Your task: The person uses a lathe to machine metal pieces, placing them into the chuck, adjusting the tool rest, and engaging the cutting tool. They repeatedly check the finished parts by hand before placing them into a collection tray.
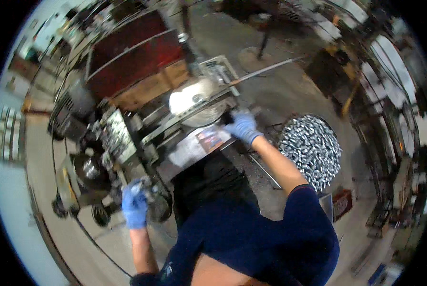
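In front of me stands a metalworking machine with a round pale disc and a long metal bar crossing it. At the machine's left end, my left hand, in a blue glove, is closed around something by the silvery fittings; what it grips is hidden by blur. My right hand, gloved too, reaches to the right end of the bar. Its fingers are curled at a dark handle. Below the disc, a sheet of printed paper lies on a flat plate.
To my right stands a round container heaped with small shiny metal pieces. A red tray rises behind the machine. A motor and a ledge of metal bits are at left. A red box sits on the floor.
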`<move>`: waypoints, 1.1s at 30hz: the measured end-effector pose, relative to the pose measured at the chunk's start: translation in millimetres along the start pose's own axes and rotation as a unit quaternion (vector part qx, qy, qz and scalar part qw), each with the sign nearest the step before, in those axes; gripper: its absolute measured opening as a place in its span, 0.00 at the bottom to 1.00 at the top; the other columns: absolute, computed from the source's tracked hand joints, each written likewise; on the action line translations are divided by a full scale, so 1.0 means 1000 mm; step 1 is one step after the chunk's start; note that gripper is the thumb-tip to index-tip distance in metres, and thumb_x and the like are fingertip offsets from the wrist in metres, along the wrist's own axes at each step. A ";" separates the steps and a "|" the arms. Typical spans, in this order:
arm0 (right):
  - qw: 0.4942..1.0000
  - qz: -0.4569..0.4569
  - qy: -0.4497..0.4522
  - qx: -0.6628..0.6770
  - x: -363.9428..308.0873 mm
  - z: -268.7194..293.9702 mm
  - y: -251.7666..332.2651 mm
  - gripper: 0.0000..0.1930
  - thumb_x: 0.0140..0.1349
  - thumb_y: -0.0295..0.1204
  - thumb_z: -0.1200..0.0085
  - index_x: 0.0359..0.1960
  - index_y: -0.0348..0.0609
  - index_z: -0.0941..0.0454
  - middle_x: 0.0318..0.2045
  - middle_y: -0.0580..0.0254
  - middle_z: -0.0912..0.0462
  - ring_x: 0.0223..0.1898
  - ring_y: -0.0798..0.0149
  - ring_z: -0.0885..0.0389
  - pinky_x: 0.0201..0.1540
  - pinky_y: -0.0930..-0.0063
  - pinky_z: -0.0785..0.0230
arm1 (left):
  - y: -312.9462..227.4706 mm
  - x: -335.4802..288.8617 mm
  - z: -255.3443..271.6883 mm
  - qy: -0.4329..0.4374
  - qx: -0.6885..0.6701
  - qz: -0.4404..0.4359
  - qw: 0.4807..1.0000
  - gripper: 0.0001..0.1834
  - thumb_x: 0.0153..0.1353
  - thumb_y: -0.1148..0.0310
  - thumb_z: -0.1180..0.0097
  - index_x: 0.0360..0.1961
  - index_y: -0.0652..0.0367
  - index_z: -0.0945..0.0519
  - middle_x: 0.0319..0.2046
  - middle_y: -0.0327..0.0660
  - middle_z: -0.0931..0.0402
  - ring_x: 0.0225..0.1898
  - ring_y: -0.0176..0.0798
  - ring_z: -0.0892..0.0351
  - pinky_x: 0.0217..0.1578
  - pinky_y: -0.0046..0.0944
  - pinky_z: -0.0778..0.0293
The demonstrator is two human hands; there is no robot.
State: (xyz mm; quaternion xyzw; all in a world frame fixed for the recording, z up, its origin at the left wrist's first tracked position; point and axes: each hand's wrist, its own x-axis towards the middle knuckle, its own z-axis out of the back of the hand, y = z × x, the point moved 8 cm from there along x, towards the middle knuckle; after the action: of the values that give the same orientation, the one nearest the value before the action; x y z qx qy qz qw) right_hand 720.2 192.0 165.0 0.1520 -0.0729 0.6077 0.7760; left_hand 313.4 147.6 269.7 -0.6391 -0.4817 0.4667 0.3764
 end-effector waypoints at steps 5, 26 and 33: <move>0.978 -0.057 0.200 0.007 0.034 -0.077 -0.034 0.37 0.43 0.64 0.50 0.50 0.52 0.27 0.45 0.48 0.24 0.53 0.48 0.31 0.55 0.57 0.40 | 0.019 -0.001 -0.047 0.117 -0.242 0.110 0.957 0.23 0.52 0.67 0.52 0.46 0.72 0.29 0.36 0.50 0.25 0.34 0.42 0.25 0.41 0.38 0.27; 0.990 -0.059 0.084 0.093 -0.021 -0.012 -0.027 0.38 0.37 0.58 0.38 0.45 0.41 0.24 0.56 0.35 0.39 0.58 0.43 0.39 0.60 0.60 0.44 | 0.017 -0.025 -0.060 0.182 -0.390 0.107 0.896 0.23 0.59 0.62 0.60 0.47 0.72 0.29 0.24 0.56 0.25 0.24 0.56 0.24 0.41 0.52 0.28; 0.851 0.053 0.129 0.507 -0.072 0.084 0.074 0.23 0.37 0.37 0.33 0.37 0.40 0.19 0.46 0.53 0.26 0.49 0.57 0.28 0.51 0.69 0.36 | 0.024 -0.023 -0.066 0.217 -0.383 0.107 0.891 0.24 0.59 0.62 0.60 0.50 0.72 0.31 0.27 0.56 0.24 0.30 0.57 0.23 0.45 0.52 0.29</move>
State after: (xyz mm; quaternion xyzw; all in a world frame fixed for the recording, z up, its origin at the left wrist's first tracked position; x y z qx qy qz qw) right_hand 636.8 113.9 233.5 0.4406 0.3378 0.6146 0.5604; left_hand 381.1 116.9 271.0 -0.8667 -0.4582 0.1330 0.1454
